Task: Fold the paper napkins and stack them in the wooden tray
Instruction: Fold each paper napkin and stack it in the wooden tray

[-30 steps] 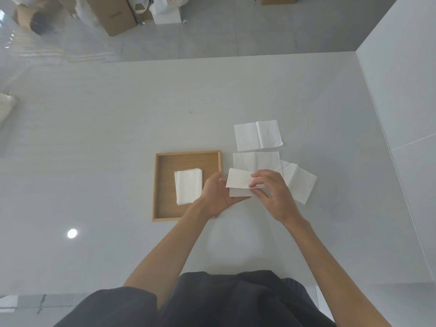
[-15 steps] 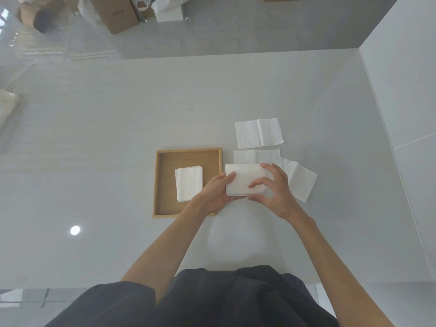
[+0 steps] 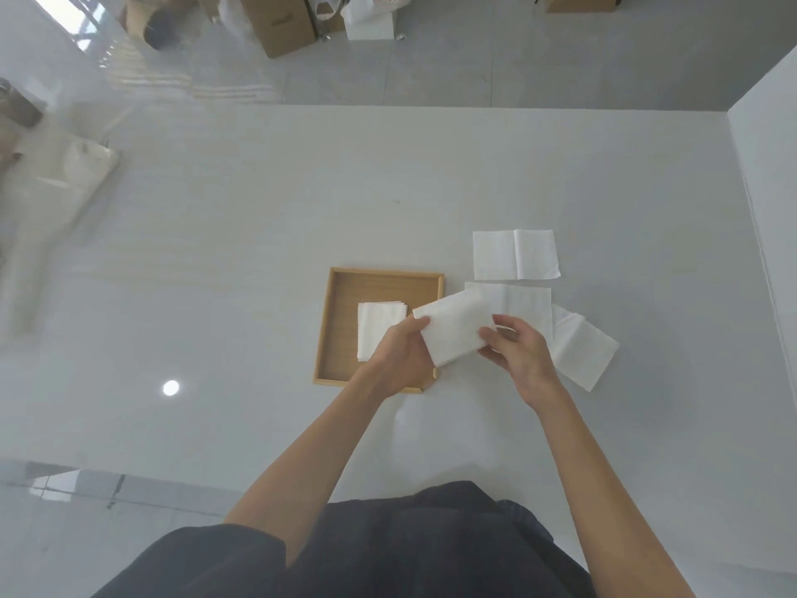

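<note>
Folded white napkin, tilted, gripped between left hand and right hand fingers.

The broad, glossy desk was plain white. The shallow square wooden tray was a pale honey tan with faint grain. The small stack of folded paper napkins inside it was white, as was the folded paper napkin held in the hands, its surface faintly dimpled. The three flat paper napkins lying beside the tray were white too. The floor tiles were pale grey, the cardboard box brown, and the person's clothing black.
</note>
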Available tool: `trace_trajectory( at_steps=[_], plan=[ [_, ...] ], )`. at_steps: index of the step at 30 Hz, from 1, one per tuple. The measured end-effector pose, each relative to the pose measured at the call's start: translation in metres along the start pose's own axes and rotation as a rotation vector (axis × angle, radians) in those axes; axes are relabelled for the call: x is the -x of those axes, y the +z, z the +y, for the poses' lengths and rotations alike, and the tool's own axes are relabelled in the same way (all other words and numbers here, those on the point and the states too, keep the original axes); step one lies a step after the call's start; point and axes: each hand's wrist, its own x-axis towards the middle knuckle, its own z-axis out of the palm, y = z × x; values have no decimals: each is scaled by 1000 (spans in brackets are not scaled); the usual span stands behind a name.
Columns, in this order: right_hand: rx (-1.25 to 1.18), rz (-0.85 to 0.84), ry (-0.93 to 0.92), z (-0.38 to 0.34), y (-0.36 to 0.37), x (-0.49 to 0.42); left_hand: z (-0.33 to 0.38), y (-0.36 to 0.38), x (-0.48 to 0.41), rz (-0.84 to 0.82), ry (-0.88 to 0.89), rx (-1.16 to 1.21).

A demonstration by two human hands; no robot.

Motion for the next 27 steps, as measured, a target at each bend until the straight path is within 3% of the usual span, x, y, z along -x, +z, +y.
trace_trajectory(
  at_steps=[5, 7, 9, 12, 14, 18, 23, 27],
  plan=[
    [548, -304, -121, -49, 29, -21, 23, -32, 16, 60, 12, -381],
    [660, -383, -149, -63, 51, -31, 31, -46, 14, 65, 71, -474],
    [565, -356, -165, -65, 74, -39, 39, -61, 10, 95, 124, -469],
    [239, -344, 94, -38, 97, -46, 50, -85, 0, 211, 163, -352],
    [264, -343, 211, -5, 110, -52, 57, -102, -8, 232, 145, -332],
    [187, -68, 222, 37, 134, -56, 59, -128, -23, 246, 100, -447],
    [355, 105, 129, 52, 161, -54, 49, -151, -52, 476, 151, -833],
    [516, 250, 3, 65, 165, -55, 38, -156, -63, 552, 161, -930]
  ],
)
